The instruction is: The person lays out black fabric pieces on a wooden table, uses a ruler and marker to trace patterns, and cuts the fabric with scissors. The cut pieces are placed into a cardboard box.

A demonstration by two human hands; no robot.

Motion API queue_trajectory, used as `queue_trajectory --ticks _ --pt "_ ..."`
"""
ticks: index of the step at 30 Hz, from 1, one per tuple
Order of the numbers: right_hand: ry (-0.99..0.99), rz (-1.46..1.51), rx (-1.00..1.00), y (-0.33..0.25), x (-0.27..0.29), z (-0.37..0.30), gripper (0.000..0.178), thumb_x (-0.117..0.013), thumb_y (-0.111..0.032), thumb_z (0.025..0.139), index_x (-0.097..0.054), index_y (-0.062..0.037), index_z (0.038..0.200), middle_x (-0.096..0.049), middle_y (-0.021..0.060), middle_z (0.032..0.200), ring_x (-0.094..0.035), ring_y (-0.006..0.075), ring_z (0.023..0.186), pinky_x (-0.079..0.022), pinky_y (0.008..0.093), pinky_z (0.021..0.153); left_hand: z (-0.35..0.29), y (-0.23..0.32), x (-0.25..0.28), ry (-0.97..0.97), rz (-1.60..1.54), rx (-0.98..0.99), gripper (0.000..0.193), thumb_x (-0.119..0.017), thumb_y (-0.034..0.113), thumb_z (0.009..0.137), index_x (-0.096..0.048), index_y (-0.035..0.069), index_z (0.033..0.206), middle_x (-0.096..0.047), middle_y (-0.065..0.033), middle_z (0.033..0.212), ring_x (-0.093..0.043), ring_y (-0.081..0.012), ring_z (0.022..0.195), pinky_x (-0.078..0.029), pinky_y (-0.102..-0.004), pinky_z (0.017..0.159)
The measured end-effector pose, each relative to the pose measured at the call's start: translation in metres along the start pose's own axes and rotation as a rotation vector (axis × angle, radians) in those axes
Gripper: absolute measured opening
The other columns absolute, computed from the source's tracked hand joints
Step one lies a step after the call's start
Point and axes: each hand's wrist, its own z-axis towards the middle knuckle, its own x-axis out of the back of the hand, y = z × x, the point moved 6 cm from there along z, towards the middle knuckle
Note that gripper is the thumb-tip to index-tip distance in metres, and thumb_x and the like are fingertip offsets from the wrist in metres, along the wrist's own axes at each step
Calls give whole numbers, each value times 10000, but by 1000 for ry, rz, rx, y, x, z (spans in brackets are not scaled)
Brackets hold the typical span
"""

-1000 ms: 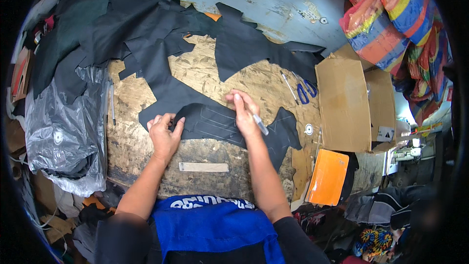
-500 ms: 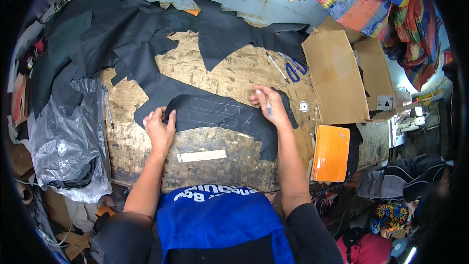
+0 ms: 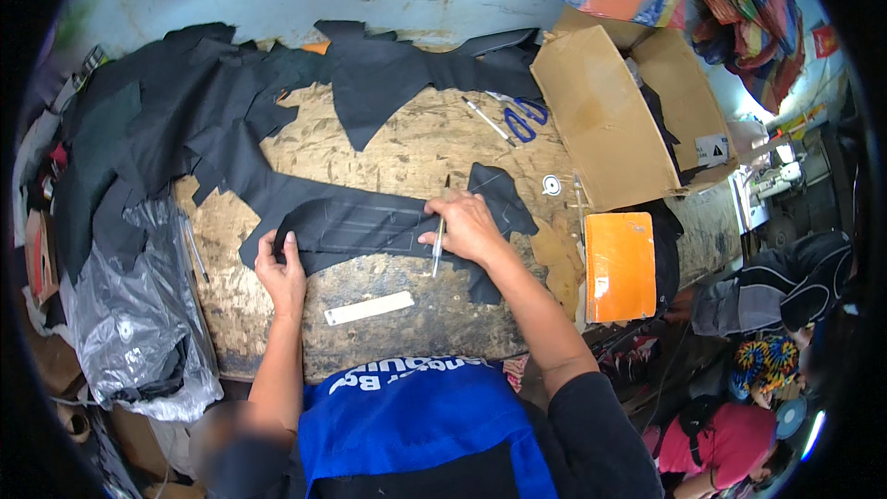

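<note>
A slim marking tool (image 3: 437, 249) is gripped by the right hand (image 3: 468, 227), which rests on the black fabric piece (image 3: 356, 226); the fabric's far end is pressed flat under the open left hand (image 3: 280, 270).

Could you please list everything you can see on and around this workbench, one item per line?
black material piece: one, black with faint marked lines, flat at the bench middle under both hands
black offcuts: a heap, black, across the back and left of the bench
workbench: one, worn wood, centre
white strip: one, white, near front edge
scissors: one pair, blue handles, back right
cardboard box: one, brown, right, open
orange pad: one, orange, right edge
plastic bag: one, grey, left of bench
thin tool: one, silvery, in the right hand
left hand: pressed flat on the piece's left end
right hand: gripping the tool on the piece
</note>
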Motion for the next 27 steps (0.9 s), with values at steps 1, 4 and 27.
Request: queue_trajectory --ticks 1,4,27 --pt "30 -16 32 -4 3 -1 329 -794 -278 632 -628 -87 842 -606 104 826 -567 291 883 -388 411 842 0 0 0 -8 -32 5 159 -617 124 873 -579 -27 902 -605 -75 720 -542 -134 672 -446 -274 647" --pt "82 50 235 -27 19 0 165 -716 -112 678 -558 -76 708 -545 69 643 -544 259 727 -405 388 766 -1 0 0 -11 -156 33 194 -591 124 904 -541 -38 998 -597 -69 859 -533 -115 769 -448 -249 715" --pt "1193 -137 -345 154 363 -91 377 -634 -326 852 -623 8 1025 -668 160 863 -616 190 782 -483 345 702 32 10 21 -135 901 174 790 -838 318 585 -507 67 1257 -540 -191 1182 -467 -351 1146 -383 -405 948"
